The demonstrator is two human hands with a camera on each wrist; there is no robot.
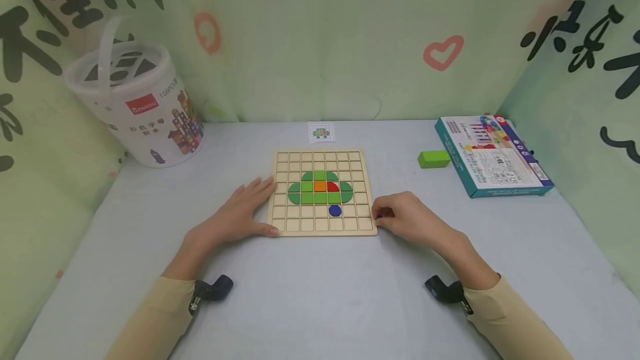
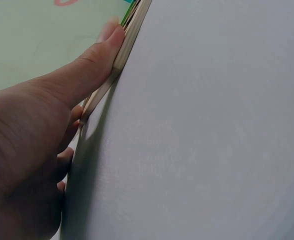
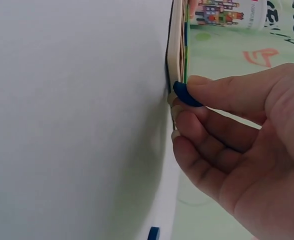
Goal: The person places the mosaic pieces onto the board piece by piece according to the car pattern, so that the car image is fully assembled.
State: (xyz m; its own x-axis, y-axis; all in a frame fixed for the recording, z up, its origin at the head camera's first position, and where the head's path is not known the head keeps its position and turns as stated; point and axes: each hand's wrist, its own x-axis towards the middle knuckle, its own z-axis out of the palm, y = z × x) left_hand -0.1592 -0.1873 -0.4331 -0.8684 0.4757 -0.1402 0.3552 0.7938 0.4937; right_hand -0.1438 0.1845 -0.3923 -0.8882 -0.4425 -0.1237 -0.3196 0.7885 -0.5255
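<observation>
A wooden grid board (image 1: pixel 300 225) lies flat on the table. Green pieces (image 1: pixel 307 198), an orange square (image 1: pixel 320 186) and a red rounded piece (image 1: pixel 332 186) form a shape on it, with a blue disc (image 1: pixel 335 210) below them. My left hand (image 1: pixel 240 211) rests along the board's left edge, fingers extended, thumb at the near left corner. At the right edge, my right hand (image 1: pixel 412 218) pinches a blue disc (image 3: pixel 187 95) between thumb and index finger. Fingers mostly cover that disc in the head view.
Behind the board lies a small pattern card (image 1: pixel 321 132). A green block (image 1: pixel 433 159) sits beside a flat box (image 1: pixel 500 160) at the right. The white bucket (image 1: pixel 145 104) stands at the back left. A small blue object (image 3: pixel 153 233) shows low in the right wrist view.
</observation>
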